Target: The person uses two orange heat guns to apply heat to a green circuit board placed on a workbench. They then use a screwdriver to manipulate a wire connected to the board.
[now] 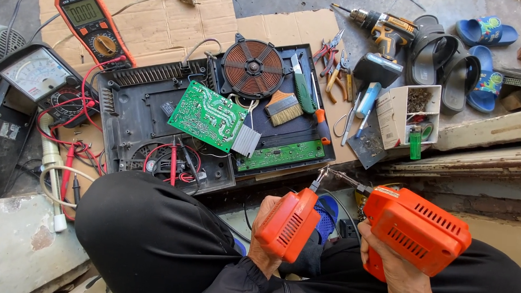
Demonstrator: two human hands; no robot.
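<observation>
At far left lie a grey analog meter [35, 75] and an orange digital multimeter [93, 26] on cardboard, red leads trailing. Centre frame, an opened black plastic cooker housing [135, 110] carries a green circuit board [207, 116], a flat copper coil [253, 61] and a bristle brush [284, 107]. Lower centre, the left hand [263, 245] is clenched around an orange soldering gun [286, 222]; lower right, the right hand [392, 266] is closed on a second, larger orange soldering gun [416, 230]. Their thin metal tips nearly meet above the housing edge. If powered, those tips could scorch plastic, snag wires, or burn a knee, both being close.
</observation>
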